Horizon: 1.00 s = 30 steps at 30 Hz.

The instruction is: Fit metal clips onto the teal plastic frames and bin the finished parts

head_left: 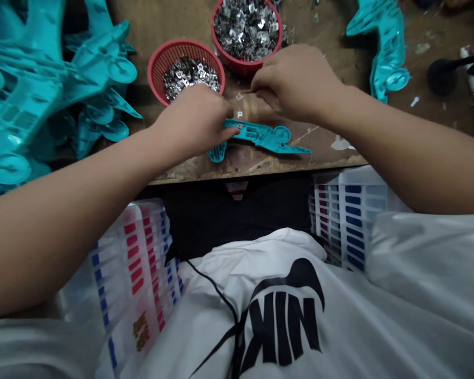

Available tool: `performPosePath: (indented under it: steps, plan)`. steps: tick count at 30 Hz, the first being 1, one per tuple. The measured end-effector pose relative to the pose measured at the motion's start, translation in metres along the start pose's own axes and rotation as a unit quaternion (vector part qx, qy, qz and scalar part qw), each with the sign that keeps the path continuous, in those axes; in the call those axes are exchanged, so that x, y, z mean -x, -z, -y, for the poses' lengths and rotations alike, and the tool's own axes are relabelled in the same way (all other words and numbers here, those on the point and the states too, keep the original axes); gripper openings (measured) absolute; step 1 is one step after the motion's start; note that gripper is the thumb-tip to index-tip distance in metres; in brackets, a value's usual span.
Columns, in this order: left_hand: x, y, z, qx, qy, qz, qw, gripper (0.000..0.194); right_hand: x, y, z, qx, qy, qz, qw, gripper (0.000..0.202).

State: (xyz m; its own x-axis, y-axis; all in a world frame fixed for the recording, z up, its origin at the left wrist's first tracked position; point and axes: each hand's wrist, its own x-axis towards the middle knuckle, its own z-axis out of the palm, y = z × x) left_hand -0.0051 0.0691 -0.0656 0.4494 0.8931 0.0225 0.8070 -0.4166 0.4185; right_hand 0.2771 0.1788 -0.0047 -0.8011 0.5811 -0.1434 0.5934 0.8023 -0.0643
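Note:
A teal plastic part [266,138], long and hollowed out with a round lobe, lies near the table's front edge. My left hand [197,118] is closed on its left end, thumb pressed near a small metal piece [240,126] seated in it. Just beyond the part, a small metal clip [239,113] lies on the wood, with another clip [239,96] behind it. My right hand [296,81] hovers to the right of these clips, thumb and fingers pinched together. Whatever is between those fingertips is too small or hidden to make out.
Two red baskets, a near one [154,79] and a far one [279,39], hold many metal pieces. Teal parts [43,89] pile up at left; another teal part [389,47] lies at right. Plastic crates [134,263] flank my lap below the wooden table [324,152].

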Motion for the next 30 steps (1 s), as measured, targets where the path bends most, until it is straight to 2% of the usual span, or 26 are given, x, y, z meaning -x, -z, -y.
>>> performPosePath:
  steps: [3,5,7,10,14,17,20,24,27,30]
  plan:
    - [0.002,0.008,-0.035,-0.058,0.051,0.012,0.997,0.04,0.007,-0.006,0.009,-0.09,0.026,0.019,0.995,0.03]
    - [0.002,0.001,-0.053,-0.067,0.039,0.038,0.996,0.037,0.008,-0.017,0.012,-0.13,0.02,0.043,0.99,0.023]
    - [0.001,-0.01,-0.061,-0.051,0.012,0.046,0.998,0.043,0.007,-0.028,0.013,-0.125,0.014,0.046,0.991,0.025]
    - [0.0,-0.022,-0.057,-0.017,-0.001,0.032,0.999,0.048,0.005,-0.036,0.013,-0.09,0.037,0.043,0.994,0.032]
    - [0.001,-0.025,-0.042,0.035,0.007,0.031,0.999,0.039,0.011,-0.032,0.018,-0.074,0.07,0.066,0.993,0.039]
    - [0.007,-0.031,-0.035,0.072,0.022,-0.001,0.997,0.037,0.02,-0.023,0.024,-0.062,0.062,0.088,0.992,0.04]
    - [0.014,-0.039,-0.032,0.083,0.049,-0.012,0.995,0.044,0.027,-0.012,0.033,-0.045,0.034,0.09,0.994,0.033]
    - [0.015,-0.041,-0.034,0.067,0.075,0.007,0.995,0.051,0.031,0.009,0.048,0.006,-0.019,0.124,0.992,0.031]
    - [0.01,-0.037,-0.036,0.048,0.083,0.036,0.995,0.052,0.03,0.02,0.058,0.019,-0.032,0.152,0.988,0.037]
    - [0.007,-0.035,-0.034,0.051,0.056,0.045,0.996,0.05,0.028,0.015,0.058,0.0,-0.023,0.132,0.991,0.041]
